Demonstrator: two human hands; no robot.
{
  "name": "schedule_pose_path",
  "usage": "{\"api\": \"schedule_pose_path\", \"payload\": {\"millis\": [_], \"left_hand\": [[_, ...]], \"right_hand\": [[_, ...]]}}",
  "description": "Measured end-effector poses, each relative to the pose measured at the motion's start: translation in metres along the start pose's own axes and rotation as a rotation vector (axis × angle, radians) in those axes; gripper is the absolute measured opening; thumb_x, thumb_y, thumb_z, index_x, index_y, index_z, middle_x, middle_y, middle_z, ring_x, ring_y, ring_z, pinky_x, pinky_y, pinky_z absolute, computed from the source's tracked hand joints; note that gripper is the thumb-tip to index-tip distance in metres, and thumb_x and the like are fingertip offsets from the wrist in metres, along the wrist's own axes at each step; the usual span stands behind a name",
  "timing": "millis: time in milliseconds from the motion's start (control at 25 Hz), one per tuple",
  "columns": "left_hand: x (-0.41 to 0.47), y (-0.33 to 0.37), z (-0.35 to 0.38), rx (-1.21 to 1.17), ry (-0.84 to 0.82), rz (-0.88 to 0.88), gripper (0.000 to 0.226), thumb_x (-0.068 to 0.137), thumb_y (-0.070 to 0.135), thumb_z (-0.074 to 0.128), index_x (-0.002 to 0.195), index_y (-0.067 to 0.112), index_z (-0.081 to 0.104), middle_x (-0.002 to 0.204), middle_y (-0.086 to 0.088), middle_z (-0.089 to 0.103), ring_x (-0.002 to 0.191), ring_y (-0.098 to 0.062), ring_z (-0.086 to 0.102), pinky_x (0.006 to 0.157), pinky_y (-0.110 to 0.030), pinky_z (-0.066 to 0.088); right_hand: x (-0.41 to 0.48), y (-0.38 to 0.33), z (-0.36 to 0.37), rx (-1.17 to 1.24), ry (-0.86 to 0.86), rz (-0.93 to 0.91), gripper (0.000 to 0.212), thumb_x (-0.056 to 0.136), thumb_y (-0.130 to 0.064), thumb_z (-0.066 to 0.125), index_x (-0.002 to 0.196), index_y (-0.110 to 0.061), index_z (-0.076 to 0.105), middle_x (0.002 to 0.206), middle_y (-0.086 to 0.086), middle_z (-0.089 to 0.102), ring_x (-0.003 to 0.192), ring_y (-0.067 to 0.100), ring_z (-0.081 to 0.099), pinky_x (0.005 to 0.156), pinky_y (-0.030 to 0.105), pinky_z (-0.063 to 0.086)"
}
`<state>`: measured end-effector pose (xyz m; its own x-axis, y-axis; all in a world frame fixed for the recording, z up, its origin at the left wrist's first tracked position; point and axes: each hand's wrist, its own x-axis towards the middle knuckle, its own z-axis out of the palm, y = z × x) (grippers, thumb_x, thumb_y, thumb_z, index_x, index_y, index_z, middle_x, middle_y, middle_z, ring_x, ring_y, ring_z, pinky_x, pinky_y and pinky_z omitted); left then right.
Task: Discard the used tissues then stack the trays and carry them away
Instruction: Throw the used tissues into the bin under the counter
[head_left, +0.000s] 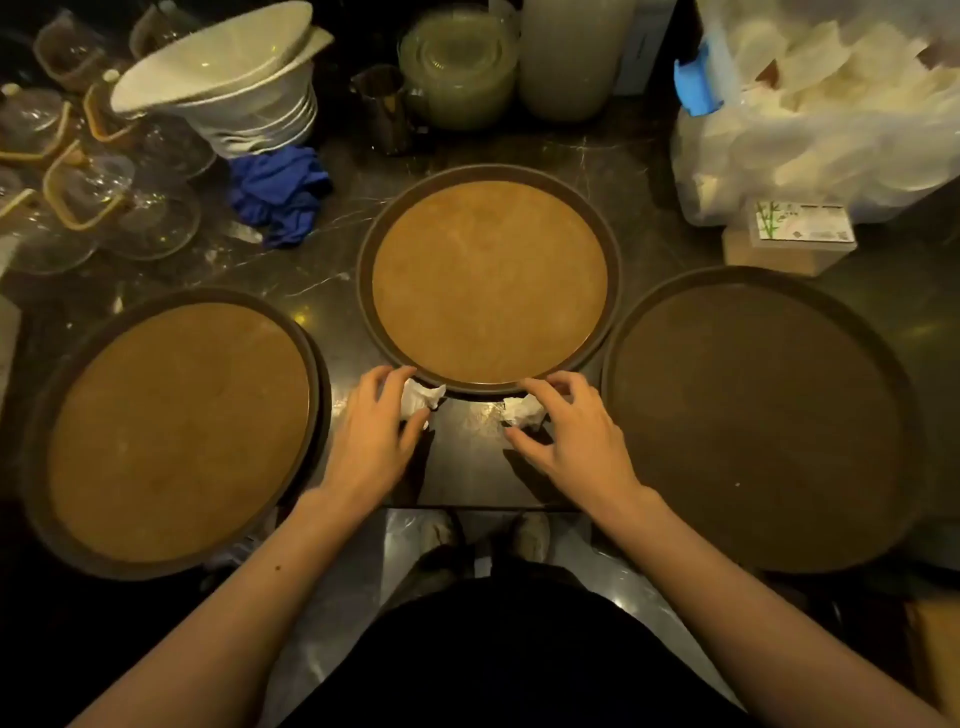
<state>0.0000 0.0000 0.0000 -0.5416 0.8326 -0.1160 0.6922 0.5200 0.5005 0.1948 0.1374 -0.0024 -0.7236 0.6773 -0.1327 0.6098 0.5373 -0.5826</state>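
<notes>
Three round brown trays lie on the dark counter: a left tray (176, 431), a middle tray (488, 280) farther back, and a darker right tray (753, 426). Two crumpled white tissues rest on the counter just in front of the middle tray. My left hand (371, 436) curls around the left tissue (420, 400), thumb and fingers touching it. My right hand (566, 431) curls around the right tissue (522, 413) in the same way. Both tissues still sit on the counter surface.
At the back left stand stacked white bowls (244, 88), glass teapots (104, 197) and a blue cloth (283, 192). Clear containers (457, 67) stand at the back centre. A plastic bag of white items (821, 109) and a tissue box (795, 234) sit at right. The counter edge runs near my wrists.
</notes>
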Motion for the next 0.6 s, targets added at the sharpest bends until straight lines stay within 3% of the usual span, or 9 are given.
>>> {"api": "schedule_pose_path", "payload": {"millis": [120,360,600], "left_hand": [[0.005,-0.011,0.008,-0.030,-0.036,-0.017,0.042,0.095,0.030,0.057,0.135,0.023,0.048,0.135,-0.005,0.046,0.122,-0.024,0.047,0.090,-0.042,0.050],[0.017,-0.032,0.018,-0.030,-0.138,0.082,0.035,0.092,0.025,0.062,0.127,0.022,0.055,0.130,-0.007,0.049,0.117,-0.027,0.051,0.093,-0.043,0.049],[0.024,-0.044,0.014,-0.063,-0.191,0.184,0.033,0.089,0.022,0.066,0.123,0.020,0.062,0.119,-0.004,0.052,0.109,-0.022,0.052,0.091,-0.033,0.047]], "right_hand": [[0.003,-0.004,0.011,0.018,0.046,0.049,0.045,0.087,-0.042,0.067,0.129,-0.028,0.057,0.125,0.001,0.049,0.113,0.023,0.051,0.078,0.042,0.054],[0.004,-0.012,0.038,0.010,0.075,0.138,0.029,0.089,-0.031,0.068,0.116,-0.020,0.066,0.115,0.004,0.054,0.106,0.026,0.054,0.075,0.046,0.053],[0.000,-0.017,0.049,-0.012,0.106,0.211,0.025,0.092,-0.025,0.065,0.113,-0.013,0.069,0.109,0.009,0.056,0.100,0.029,0.055,0.078,0.041,0.050]]}}
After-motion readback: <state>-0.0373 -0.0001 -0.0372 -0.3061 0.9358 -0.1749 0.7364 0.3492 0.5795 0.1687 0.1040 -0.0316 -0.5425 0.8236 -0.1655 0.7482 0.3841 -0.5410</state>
